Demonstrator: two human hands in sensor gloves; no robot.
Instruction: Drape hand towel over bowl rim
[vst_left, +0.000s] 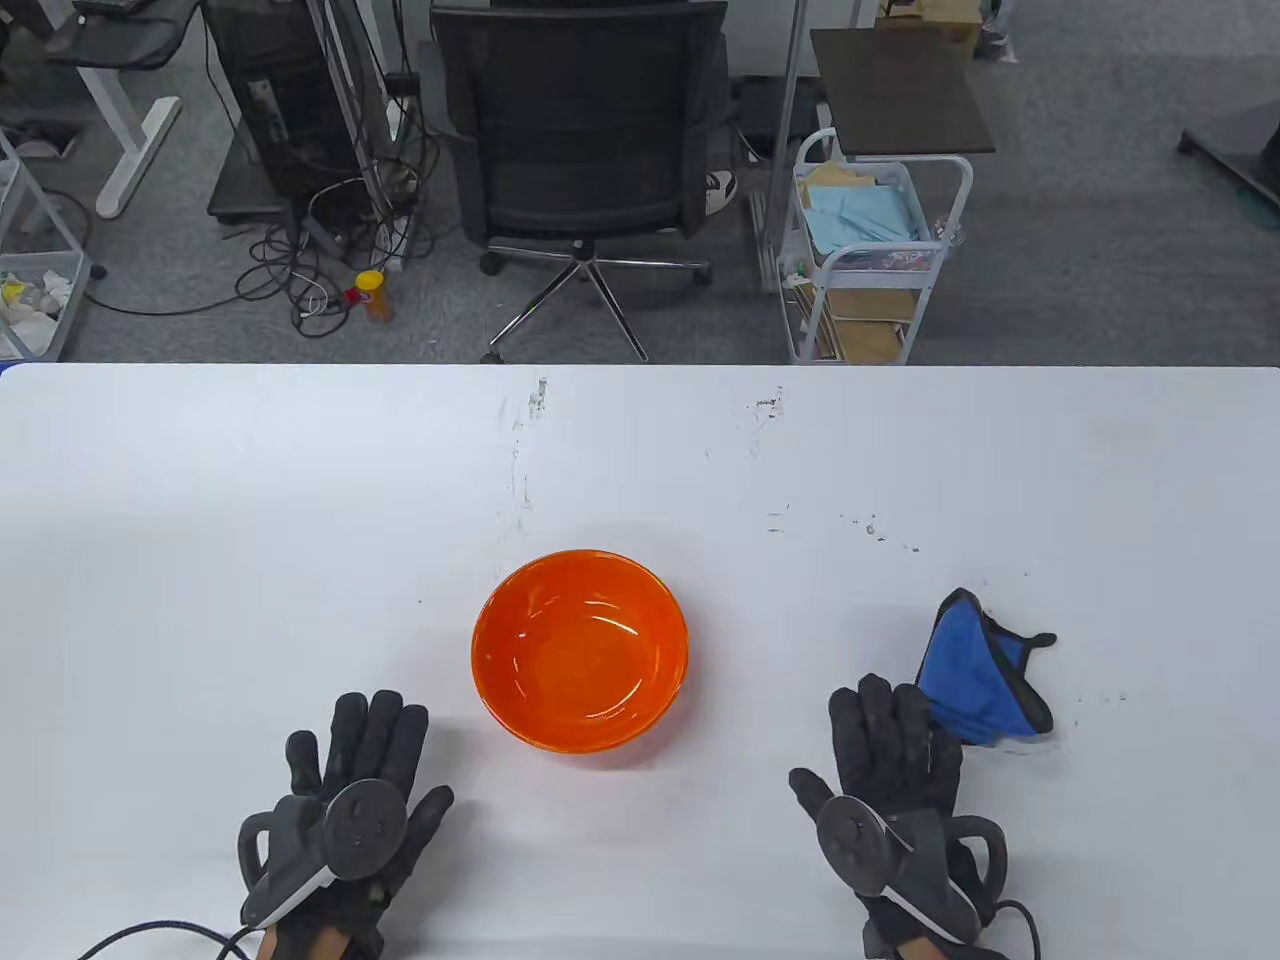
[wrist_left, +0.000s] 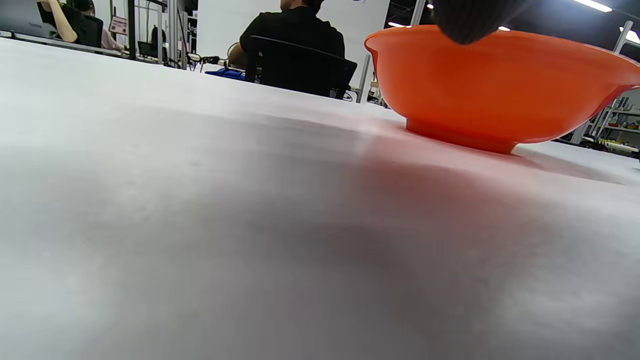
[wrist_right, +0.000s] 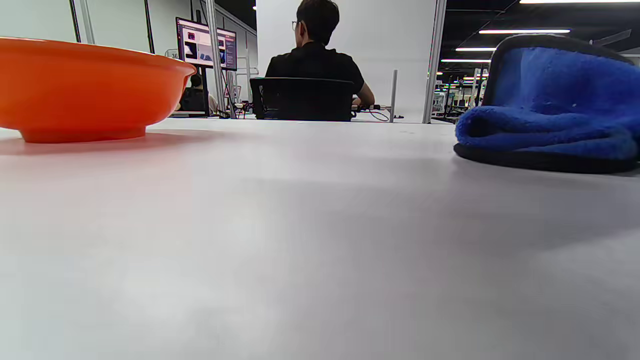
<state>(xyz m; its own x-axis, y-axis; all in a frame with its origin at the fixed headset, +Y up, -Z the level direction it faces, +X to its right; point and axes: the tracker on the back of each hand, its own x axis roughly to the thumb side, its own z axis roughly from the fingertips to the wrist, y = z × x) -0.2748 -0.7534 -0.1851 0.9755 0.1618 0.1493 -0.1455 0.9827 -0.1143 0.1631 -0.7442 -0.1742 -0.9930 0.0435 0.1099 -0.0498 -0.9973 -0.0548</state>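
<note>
An orange bowl (vst_left: 580, 648) stands upright and empty on the white table (vst_left: 300, 520); it also shows in the left wrist view (wrist_left: 500, 85) and the right wrist view (wrist_right: 85, 90). A blue hand towel with black trim (vst_left: 975, 670) lies crumpled to the bowl's right; it shows in the right wrist view (wrist_right: 550, 115). My left hand (vst_left: 365, 760) rests flat on the table, fingers spread, left of and nearer than the bowl, holding nothing. My right hand (vst_left: 890, 745) rests flat, fingers extended, with its fingertips at the towel's near-left edge.
The table's far edge (vst_left: 640, 368) runs across the view. Beyond it stand an office chair (vst_left: 585, 130), a white cart (vst_left: 870, 250) and cables on the floor. A black cable (vst_left: 150, 935) trails from my left wrist.
</note>
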